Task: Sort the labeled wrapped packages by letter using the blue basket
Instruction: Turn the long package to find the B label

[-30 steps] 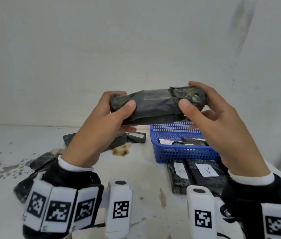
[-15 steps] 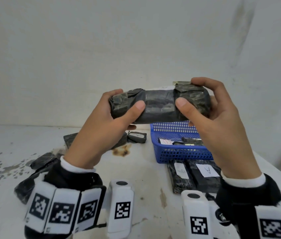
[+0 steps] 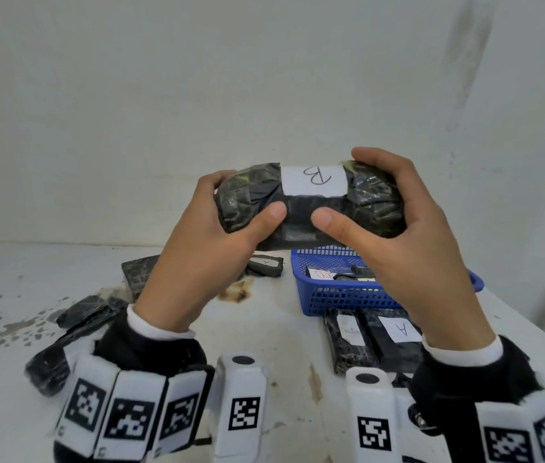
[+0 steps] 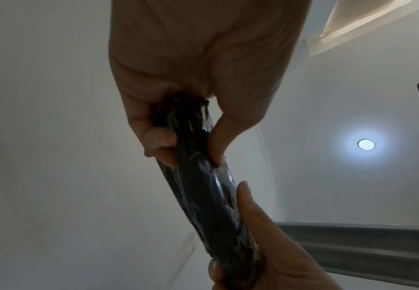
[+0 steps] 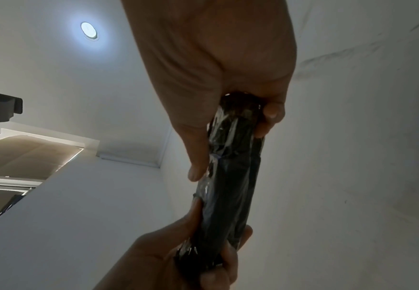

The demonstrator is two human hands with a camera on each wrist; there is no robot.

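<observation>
At the far left of the desk, a loose cluster of dark wrapped packages is seen lying flat, with another dark package set behind them nearer the wall. Just past it, a small package with a white label is laid beside a brown stain.

Up in the air at the centre, the black wrapped package is held level between both hands, well above the desk — its white label is turned toward the camera and a letter B is shown, read upside down. The left end is gripped by the left hand, its fingers curled over the far side and the thumb pressed on the near face. In the left wrist view the same clamp is seen from below, the left fingers wrapped on the glossy film. The right end is gripped by the right hand, fingers hooked over the top and thumb laid flat on the front; from the right wrist view those fingers are likewise closed around the package.

Below and to the right, the blue basket is stood on the desk with a labelled package inside. In front of it, two labelled packages are laid side by side — one is marked A, the other cannot be read.
</observation>
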